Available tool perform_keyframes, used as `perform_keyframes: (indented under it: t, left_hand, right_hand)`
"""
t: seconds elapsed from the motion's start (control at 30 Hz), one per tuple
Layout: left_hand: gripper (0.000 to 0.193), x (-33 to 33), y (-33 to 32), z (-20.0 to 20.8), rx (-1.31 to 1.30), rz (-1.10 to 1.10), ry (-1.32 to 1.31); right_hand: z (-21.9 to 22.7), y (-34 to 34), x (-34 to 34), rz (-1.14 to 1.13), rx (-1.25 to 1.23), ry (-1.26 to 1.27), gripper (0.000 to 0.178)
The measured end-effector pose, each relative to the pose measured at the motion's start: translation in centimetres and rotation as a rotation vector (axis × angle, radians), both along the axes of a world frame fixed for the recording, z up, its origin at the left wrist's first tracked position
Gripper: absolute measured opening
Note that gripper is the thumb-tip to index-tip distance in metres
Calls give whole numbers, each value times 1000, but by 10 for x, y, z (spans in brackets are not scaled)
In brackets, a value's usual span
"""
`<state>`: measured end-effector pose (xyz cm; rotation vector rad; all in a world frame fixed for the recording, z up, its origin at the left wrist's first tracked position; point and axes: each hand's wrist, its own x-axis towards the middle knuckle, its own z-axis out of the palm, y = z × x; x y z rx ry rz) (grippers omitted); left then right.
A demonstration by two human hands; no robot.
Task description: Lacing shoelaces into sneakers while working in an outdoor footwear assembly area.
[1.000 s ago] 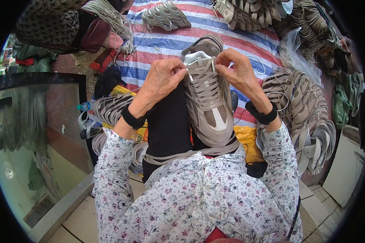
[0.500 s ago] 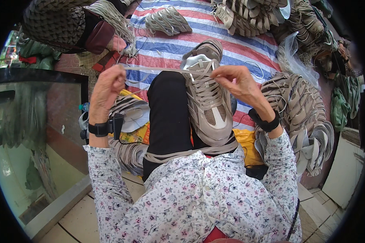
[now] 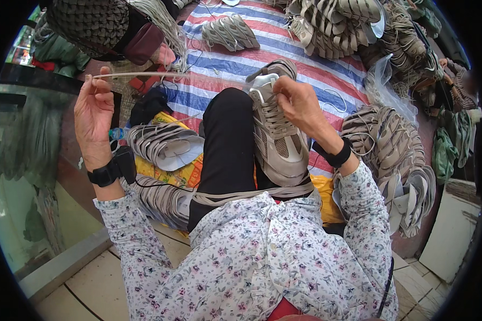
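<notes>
Striped sheet (image 3: 329, 80): red, white and blue, spread far past the knees; piles hide parts of it.
Tiled floor (image 3: 102, 286): pale squares, near side; the flowery shirt (image 3: 268, 257) covers its middle.
Glass panel (image 3: 32, 139): on the left, dark frame, cut off by the round edge; shapes in it look murky.
Shoe-part heap (image 3: 385, 144): right side, grey-brown; pieces overlap and hide each other.
Patterned dark thing (image 3: 93, 29): far left, cut off; I cannot tell what it is.
Shoe (image 3: 284, 160): on the lap, toward the right leg, toe near; the right hand hides some of its top.
Left hand (image 3: 95, 117): out left, thumb and a finger pinching a lace end.
Right hand (image 3: 300, 104): by the shoe's top, fingers bent in; I cannot tell if they pinch anything.
Lace (image 3: 139, 74): thin, pale, nearly straight from left hand toward shoe; blurry near the shoe.
</notes>
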<state>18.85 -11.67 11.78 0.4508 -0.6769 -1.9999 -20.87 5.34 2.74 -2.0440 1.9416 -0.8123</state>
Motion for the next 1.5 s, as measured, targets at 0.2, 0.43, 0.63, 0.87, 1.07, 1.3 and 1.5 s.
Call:
perform_keyframes:
  t: [0.2, 0.43, 0.63, 0.87, 1.07, 1.3, 1.5]
  left_hand:
    - [23, -10, 32, 31, -136, 152, -33]
    - [21, -40, 136, 81, -379, 98, -54]
    - [13, -86, 160, 86, -860, -723, -176]
    - [22, -151, 131, -23, -375, -361, -775]
    - [24, -184, 109, -90, -354, -304, -866]
    - [21, -196, 102, -106, -501, -202, -1096]
    - [21, -198, 100, -107, -481, -175, -1105]
  right_hand:
    - [13, -11, -14, 94, 255, -1383, 15]
    - [37, 17, -157, -251, -51, -1660, 35]
    - [-10, 97, -292, -309, -108, -1627, 33]
    - [-59, 130, -275, -722, 80, -1259, 31]
    - [-29, 60, -134, -275, 209, -1004, 15]
    - [-30, 15, -77, -93, 343, -1107, 12]
    - [-28, 5, -76, -92, 422, -991, 10]
